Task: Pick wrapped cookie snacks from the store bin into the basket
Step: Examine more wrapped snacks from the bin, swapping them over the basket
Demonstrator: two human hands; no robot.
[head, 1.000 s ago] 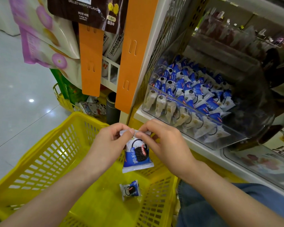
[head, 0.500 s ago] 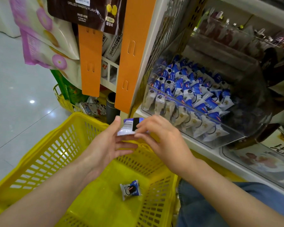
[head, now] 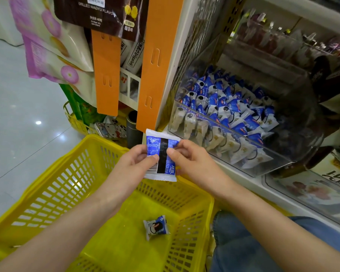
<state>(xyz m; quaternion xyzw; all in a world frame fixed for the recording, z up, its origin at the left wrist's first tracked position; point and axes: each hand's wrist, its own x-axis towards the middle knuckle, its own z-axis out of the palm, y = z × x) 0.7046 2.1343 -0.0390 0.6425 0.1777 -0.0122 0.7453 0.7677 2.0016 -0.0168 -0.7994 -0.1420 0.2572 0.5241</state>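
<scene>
A blue-and-white wrapped cookie snack (head: 161, 156) is held upright above the yellow basket (head: 71, 179), its printed back with a barcode facing me. My left hand (head: 133, 163) pinches its left edge and my right hand (head: 186, 158) pinches its right edge. Another wrapped cookie snack (head: 156, 227) lies on the basket floor. To the right, a clear store bin (head: 279, 161) on the shelf holds several rows of the same blue-and-white packets (head: 224, 107).
Orange hanging strips (head: 106, 75) and snack bags (head: 53, 40) hang above the basket's far side. A second yellow basket (head: 75, 122) with small items stands behind on the tiled floor. My jeans-covered knee (head: 243, 242) is right of the basket. Another clear bin (head: 306, 191) sits lower right.
The packet has been flipped between both hands: a second ago its front faced me, then it was edge-on, and now its back faces me, slightly higher.
</scene>
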